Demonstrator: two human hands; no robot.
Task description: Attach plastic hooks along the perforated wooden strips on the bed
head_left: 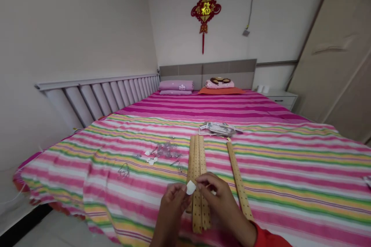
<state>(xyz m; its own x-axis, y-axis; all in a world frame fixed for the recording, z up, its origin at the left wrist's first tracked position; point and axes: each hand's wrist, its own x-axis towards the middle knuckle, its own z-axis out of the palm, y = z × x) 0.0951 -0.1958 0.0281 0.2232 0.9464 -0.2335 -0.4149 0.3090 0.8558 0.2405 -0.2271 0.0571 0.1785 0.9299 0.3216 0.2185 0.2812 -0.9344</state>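
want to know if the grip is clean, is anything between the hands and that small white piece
Nothing visible. The white piece is pinched directly between the fingertips of the left hand and right hand, held just above the wooden strips on the bed.

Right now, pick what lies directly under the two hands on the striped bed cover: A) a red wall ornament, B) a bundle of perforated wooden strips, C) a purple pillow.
B: both hands pinch a small white piece over the perforated wooden strips; one separate strip lies to the right.
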